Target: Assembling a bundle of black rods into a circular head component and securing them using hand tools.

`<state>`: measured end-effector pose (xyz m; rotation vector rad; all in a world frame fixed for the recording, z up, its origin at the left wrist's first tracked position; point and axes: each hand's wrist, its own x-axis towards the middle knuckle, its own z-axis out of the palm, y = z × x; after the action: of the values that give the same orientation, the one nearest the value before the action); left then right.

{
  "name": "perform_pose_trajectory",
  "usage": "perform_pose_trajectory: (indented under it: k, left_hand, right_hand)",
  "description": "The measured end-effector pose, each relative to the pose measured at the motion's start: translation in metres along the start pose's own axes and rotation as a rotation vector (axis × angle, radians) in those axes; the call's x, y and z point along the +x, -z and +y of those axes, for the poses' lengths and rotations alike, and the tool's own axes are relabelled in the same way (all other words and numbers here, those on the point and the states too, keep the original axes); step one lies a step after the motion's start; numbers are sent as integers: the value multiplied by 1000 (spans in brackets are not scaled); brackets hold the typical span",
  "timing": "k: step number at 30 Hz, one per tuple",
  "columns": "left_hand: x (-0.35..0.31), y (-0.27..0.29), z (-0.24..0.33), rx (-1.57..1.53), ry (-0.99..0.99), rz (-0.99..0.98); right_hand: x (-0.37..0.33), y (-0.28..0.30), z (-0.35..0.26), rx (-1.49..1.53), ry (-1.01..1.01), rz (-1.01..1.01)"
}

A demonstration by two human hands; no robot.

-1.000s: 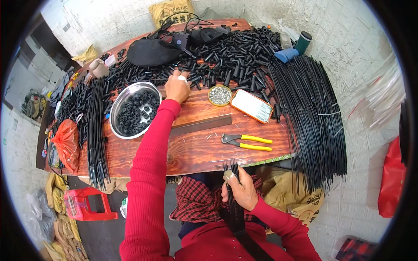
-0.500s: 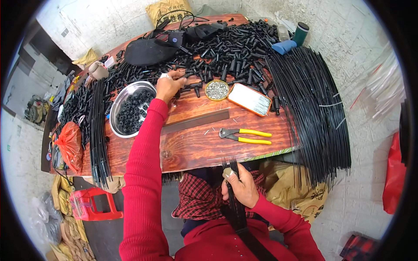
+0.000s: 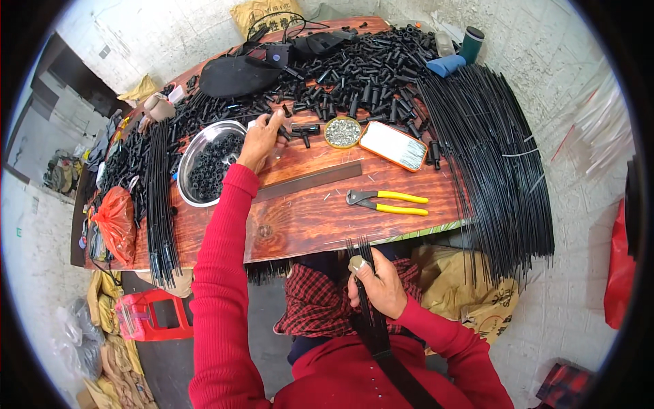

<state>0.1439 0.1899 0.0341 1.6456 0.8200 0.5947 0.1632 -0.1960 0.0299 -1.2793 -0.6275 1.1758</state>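
Observation:
My left hand [image 3: 261, 140] is over the table beside a steel bowl [image 3: 182, 178]. Its fingers are bent in around a small black tube [image 3: 285, 110], partly hidden by the fingertips. More black tubes [image 3: 305, 129] lie just right of the hand. Below the table's front edge, my right hand [image 3: 379, 285] grips a bundle of thin black rods [image 3: 362, 247], whose tips stick up past the thumb. A pale cover sits on that thumb. The bowl holds many short black rings [image 3: 212, 163].
Yellow-handled pincers [image 3: 398, 202], a dark flat bar [image 3: 310, 182], a round dish of small metal bits [image 3: 342, 132] and an orange-rimmed tray of pale pins [image 3: 394, 146] lie on the wooden table [image 3: 306, 235]. Long black rods [image 3: 487, 163] overhang its right side. Black tubes heap behind.
My left hand has drawn its fingers together around a small black tube among the loose pieces. My right hand still holds the rod bundle. The whole view has shifted slightly.

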Motion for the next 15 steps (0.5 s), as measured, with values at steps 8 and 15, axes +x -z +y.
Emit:
perform_pose_trajectory:
  k: [8, 15]
  left_hand:
    - [-15, -12, -17, 81, 12, -110]
    - [-33, -31, -4, 638, -296, -306]
  right_hand:
    - [0, -1, -2, -18, -45, -2]
    - [1, 7, 2, -6, -31, 15]
